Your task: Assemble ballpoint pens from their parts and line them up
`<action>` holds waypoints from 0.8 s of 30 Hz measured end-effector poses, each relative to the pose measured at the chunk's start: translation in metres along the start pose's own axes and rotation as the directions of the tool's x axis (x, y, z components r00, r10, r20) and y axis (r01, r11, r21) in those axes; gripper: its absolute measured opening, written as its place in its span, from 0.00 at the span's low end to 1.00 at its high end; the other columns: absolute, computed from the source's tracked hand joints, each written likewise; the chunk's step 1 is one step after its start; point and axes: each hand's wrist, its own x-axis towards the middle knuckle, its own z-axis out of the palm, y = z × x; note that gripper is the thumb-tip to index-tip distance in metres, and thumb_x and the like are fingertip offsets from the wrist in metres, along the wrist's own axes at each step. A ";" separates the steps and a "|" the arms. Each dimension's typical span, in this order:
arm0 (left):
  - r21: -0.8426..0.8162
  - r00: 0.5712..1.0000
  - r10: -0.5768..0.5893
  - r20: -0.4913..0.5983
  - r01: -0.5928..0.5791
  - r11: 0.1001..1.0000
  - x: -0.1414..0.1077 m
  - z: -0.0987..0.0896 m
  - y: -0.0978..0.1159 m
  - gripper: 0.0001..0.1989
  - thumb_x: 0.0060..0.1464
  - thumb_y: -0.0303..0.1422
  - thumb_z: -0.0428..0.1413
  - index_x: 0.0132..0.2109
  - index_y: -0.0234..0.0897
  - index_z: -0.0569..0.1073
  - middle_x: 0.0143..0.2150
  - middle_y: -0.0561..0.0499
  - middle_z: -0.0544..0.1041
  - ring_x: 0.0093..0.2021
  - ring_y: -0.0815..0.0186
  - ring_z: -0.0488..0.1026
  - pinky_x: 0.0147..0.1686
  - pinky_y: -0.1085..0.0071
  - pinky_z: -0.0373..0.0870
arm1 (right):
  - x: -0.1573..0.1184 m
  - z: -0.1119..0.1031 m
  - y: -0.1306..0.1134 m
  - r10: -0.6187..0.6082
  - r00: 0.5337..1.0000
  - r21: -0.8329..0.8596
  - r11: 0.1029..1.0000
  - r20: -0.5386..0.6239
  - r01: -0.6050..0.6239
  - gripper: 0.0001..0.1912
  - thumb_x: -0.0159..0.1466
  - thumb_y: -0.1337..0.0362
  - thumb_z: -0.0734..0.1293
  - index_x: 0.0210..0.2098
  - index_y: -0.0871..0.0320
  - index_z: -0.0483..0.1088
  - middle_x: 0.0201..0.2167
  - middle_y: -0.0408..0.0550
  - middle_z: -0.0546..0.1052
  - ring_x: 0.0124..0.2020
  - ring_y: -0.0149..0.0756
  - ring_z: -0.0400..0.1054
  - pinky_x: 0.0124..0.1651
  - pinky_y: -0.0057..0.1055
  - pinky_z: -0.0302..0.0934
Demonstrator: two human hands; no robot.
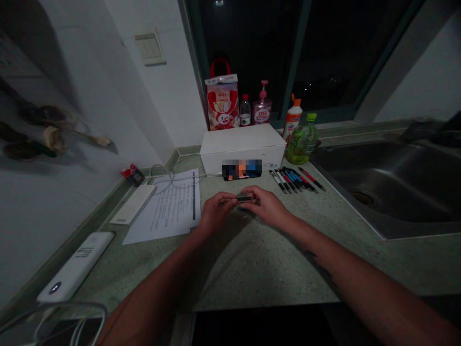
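My left hand [217, 210] and my right hand [267, 205] meet above the middle of the counter. Between their fingertips is a short, dark pen [244, 198], held level, one end in each pinch. Fingers cover both ends, so I cannot tell whether it is whole or a part. Just behind the hands, a phone [242, 170] with a blurred screen leans against a white box [241, 142]. To the right of the phone, several pens [297, 179] in black, white, red and blue lie side by side on the counter.
Left are a printed sheet [173, 206], a flat white box [134, 204], a white power strip [77, 266] and cables. A green-capped bottle [303, 139] stands near the steel sink [396, 192]. A pump bottle [262, 105] and a red bag [222, 103] stand by the window.
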 end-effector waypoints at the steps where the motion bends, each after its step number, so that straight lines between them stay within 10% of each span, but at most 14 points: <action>1: -0.001 1.000 -0.007 -0.005 0.007 1.000 0.000 0.000 0.000 0.08 0.56 0.37 0.66 0.41 0.38 0.81 0.39 0.46 0.87 0.42 0.59 0.85 0.46 0.63 0.81 | 0.000 0.000 0.000 -0.006 1.000 -0.001 1.000 -0.004 0.006 0.10 0.67 0.63 0.73 0.48 0.54 0.77 0.37 0.45 0.82 0.37 0.37 0.74 0.41 0.31 0.62; 24: 0.243 0.992 0.048 0.115 -0.075 0.967 -0.007 0.003 0.004 0.04 0.60 0.33 0.63 0.39 0.39 0.81 0.37 0.48 0.85 0.38 0.59 0.82 0.43 0.63 0.78 | 0.006 -0.012 0.007 0.058 0.993 -0.132 0.990 0.102 -0.045 0.16 0.75 0.57 0.66 0.31 0.54 0.77 0.29 0.46 0.80 0.33 0.38 0.73 0.38 0.32 0.58</action>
